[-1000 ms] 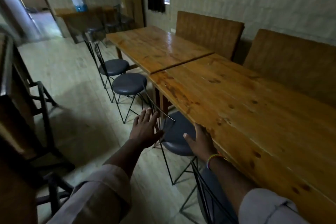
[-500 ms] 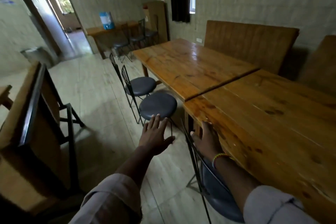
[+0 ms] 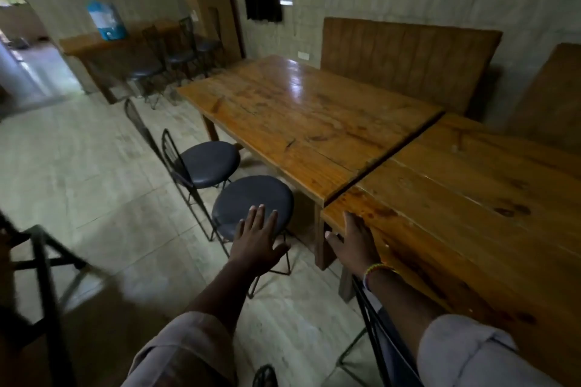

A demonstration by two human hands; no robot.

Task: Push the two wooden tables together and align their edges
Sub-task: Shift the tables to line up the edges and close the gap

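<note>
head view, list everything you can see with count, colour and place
wooden tables: two, brown, right, butted with a dark seam between
round-seat chairs: two, dark seats, left of the tables
bench backs: two, brown, against the right wall
side table: one, brown, far left wall
blue container: one, on the side table
far chairs: at least two, dark, by the side table
left hand: open, over the near chair
right hand: on the near table's edge

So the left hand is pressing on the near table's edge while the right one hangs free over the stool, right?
Not quite: the hands are swapped. In the head view the right hand rests on the near table's edge, and the left hand hangs free over the stool.
</note>
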